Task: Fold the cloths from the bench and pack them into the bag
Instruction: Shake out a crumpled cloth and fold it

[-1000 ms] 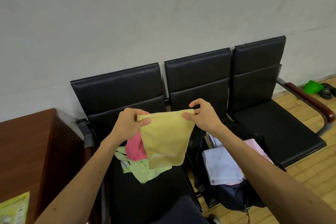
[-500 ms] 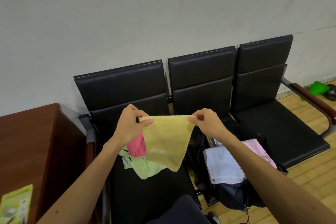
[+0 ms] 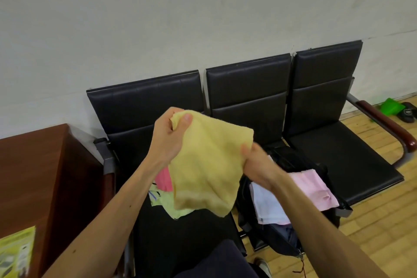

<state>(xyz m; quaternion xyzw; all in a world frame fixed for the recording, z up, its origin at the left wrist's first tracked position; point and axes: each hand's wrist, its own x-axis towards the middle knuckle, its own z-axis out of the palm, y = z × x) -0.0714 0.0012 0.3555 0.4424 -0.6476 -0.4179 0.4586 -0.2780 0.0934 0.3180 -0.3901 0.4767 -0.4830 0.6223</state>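
Observation:
I hold a yellow cloth (image 3: 207, 165) in the air above the left seat of a black three-seat bench (image 3: 338, 156). My left hand (image 3: 168, 136) pinches its upper left corner. My right hand (image 3: 255, 162) grips its right edge, lower down. Behind the yellow cloth, a pink cloth (image 3: 163, 179) and a light green cloth (image 3: 162, 201) lie on the left seat. An open black bag (image 3: 282, 232) sits on the middle seat, with a folded white cloth (image 3: 267, 205) and a folded pale pink cloth (image 3: 313, 187) inside it.
A brown wooden cabinet (image 3: 33, 176) stands to the left, with a yellow-green paper (image 3: 15, 253) on it. The bench has a brown armrest (image 3: 388, 126) at the right. A green object (image 3: 391, 108) and a black sandal (image 3: 408, 115) lie on the wooden floor.
The cloth was stretched level between both hands. Now my left hand has risen and my right hand has dropped down the right edge, so the cloth hangs slanted and looser.

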